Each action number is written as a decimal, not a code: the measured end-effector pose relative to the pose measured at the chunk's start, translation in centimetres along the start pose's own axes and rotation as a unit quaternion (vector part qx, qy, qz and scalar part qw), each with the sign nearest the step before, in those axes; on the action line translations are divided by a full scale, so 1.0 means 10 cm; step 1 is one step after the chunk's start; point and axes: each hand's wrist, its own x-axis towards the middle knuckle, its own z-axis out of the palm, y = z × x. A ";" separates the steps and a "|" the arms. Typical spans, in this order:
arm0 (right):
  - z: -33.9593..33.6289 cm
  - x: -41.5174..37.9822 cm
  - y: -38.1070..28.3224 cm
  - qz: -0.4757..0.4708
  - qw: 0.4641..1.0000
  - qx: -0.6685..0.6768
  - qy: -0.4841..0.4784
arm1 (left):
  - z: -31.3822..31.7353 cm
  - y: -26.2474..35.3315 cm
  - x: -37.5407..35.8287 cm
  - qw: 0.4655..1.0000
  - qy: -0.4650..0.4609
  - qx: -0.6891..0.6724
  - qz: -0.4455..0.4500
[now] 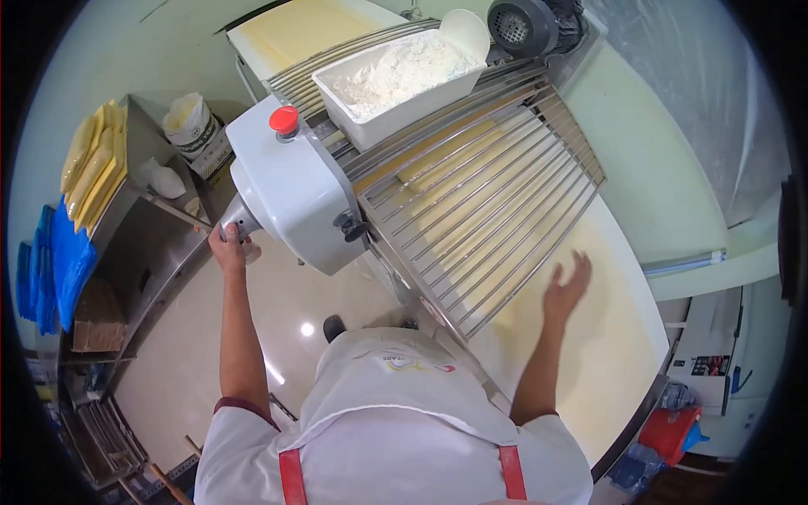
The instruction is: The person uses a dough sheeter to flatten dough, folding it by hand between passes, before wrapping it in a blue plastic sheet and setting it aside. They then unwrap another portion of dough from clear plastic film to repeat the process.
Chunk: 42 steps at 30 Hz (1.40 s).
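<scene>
Bright, even indoor light is filling the scene. A small glare spot is shining on the glossy floor [307, 329] at lower centre. The fisheye lens is bending straight lines and leaving black corners. The right hand [566, 286] is looking slightly motion-blurred; shadows are staying soft.

One camera, high on the person's head, looking down

It faces forward and down, past the person's own chest to both hands below. The picture is round and bent at the edges. The dough machine [295, 189] by the left hand [229, 246] is close; the floor [202, 362] lies far below.
</scene>
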 end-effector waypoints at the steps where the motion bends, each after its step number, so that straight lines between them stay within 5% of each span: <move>1: 0.05 0.05 -0.46 -0.015 0.996 0.086 -0.022 | -0.03 -0.01 0.01 1.000 -0.014 0.000 0.007; 4: 0.32 -0.04 -1.94 -0.073 0.950 0.279 -0.121 | -0.03 -0.07 0.01 1.000 -0.007 0.009 0.011; 7: 0.51 -0.16 -3.07 -0.112 0.848 0.490 -0.171 | -0.02 -0.09 0.01 0.999 -0.018 -0.012 -0.028; 10: 0.77 -0.28 -3.51 0.006 0.866 0.480 -0.142 | -0.05 -0.13 0.03 0.997 -0.050 0.039 -0.052; 12: 1.08 -0.31 -3.43 0.053 0.819 0.556 -0.130 | -0.01 -0.17 0.00 0.996 -0.015 0.087 -0.011; 14: 1.05 -0.33 -3.49 0.205 0.738 0.632 -0.120 | -0.14 0.16 0.04 0.986 -0.125 0.107 -0.024; 17: 0.93 -0.29 -3.62 0.205 0.710 0.667 -0.093 | -0.30 0.00 0.05 0.956 -0.258 -0.113 -0.082; 32: 0.97 -0.29 -3.59 0.206 0.757 0.617 -0.059 | -0.31 -0.30 0.20 0.969 -0.231 0.041 0.075; 35: 0.94 -0.29 -3.60 0.206 0.777 0.591 -0.068 | -0.32 -0.27 0.20 0.969 -0.241 0.019 0.051; 38: 0.79 -0.24 -3.78 0.004 0.890 0.456 -0.022 | -0.32 -0.28 0.19 0.970 -0.242 0.014 0.025; 40: 0.63 -0.14 -3.95 -0.154 0.913 0.377 0.037 | -0.32 -0.23 0.20 0.970 -0.241 0.008 0.038; 42: 0.21 0.08 -4.40 -0.334 0.903 0.268 -0.038 | -0.37 -0.21 0.20 0.968 -0.248 0.010 0.041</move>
